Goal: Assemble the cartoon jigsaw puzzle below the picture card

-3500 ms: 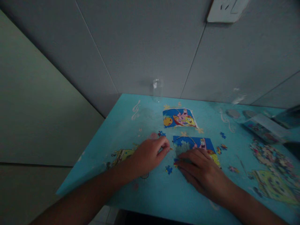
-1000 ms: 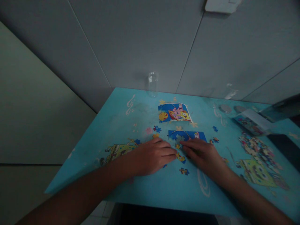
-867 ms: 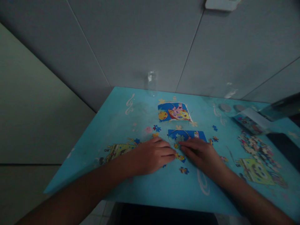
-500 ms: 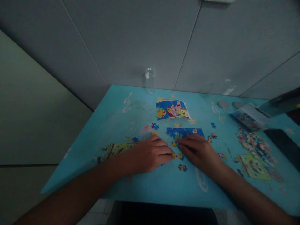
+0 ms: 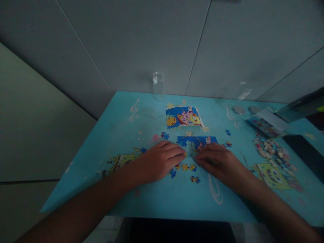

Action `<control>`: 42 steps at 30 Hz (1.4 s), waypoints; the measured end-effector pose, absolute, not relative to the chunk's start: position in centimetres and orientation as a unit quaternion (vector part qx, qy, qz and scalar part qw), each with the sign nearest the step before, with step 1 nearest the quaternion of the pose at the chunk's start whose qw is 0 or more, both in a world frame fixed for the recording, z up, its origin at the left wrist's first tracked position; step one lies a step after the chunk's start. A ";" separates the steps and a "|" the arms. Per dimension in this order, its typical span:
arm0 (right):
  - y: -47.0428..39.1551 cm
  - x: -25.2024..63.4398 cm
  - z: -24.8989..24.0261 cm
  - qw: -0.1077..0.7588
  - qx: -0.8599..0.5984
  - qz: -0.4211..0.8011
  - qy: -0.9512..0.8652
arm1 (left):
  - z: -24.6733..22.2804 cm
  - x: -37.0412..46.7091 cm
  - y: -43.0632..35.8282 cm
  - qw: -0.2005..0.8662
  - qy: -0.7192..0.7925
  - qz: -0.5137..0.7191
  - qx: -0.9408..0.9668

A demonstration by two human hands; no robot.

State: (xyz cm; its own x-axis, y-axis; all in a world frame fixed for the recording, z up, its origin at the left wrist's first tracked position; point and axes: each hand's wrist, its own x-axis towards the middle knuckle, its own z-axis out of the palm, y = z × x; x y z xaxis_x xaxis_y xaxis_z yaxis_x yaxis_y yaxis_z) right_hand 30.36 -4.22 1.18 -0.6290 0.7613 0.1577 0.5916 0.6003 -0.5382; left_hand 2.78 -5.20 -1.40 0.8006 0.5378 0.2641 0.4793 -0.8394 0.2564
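Note:
A partly joined blue puzzle (image 5: pixel 197 139) lies mid-table, with a gap in its lower left part. My left hand (image 5: pixel 164 160) is closed at the left of that gap, its fingertips by a small yellow piece (image 5: pixel 186 154). On the other side my right hand (image 5: pixel 217 160) pinches at the puzzle's lower edge; anything between its fingers is too small to make out. Loose yellow pieces (image 5: pixel 185 167) lie below the hands, and a blue and orange piece (image 5: pixel 195 179) is nearer the front. Behind the puzzle is a printed picture sheet (image 5: pixel 184 117).
A clear jar (image 5: pixel 158 86) stands at the back edge of the turquoise table (image 5: pixel 76 175). To the right are a pile of pieces (image 5: pixel 273 152), round lids (image 5: pixel 238 110), a clear box (image 5: pixel 267 125) and a dark flat object (image 5: pixel 306 155).
My left hand has moved up and left off the lower yellow pieces to the puzzle's gap. My right hand has shifted slightly right, and more of the gap shows.

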 end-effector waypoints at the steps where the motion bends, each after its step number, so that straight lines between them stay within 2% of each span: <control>1: -4.3 30.5 1.3 0.177 -0.387 0.228 -0.876 | -1.6 2.9 -5.2 0.090 0.267 0.163 0.946; 7: -5.0 30.5 0.7 0.115 -0.388 0.200 -0.892 | -2.1 2.9 -5.2 0.092 0.259 0.162 0.948; 13: -5.6 30.1 0.4 0.101 -0.393 0.207 -0.890 | -2.3 2.8 -5.2 0.076 0.258 0.152 0.951; 19: -5.7 29.9 0.2 0.117 -0.387 0.245 -0.881 | -2.3 2.9 -5.3 0.073 0.259 0.151 0.951; 42: -4.7 29.4 -0.9 0.165 -0.402 0.186 -0.881 | -2.5 3.0 -5.4 0.103 0.258 0.163 0.947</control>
State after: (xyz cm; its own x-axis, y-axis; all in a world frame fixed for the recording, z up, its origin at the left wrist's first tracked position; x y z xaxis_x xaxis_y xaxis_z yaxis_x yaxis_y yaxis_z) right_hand 29.41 -4.67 -0.92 -0.6218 0.7705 0.1402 0.6478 0.6067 -0.4607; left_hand 3.02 -5.37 -2.51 0.8143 0.5211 0.2555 0.4542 -0.8463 0.2784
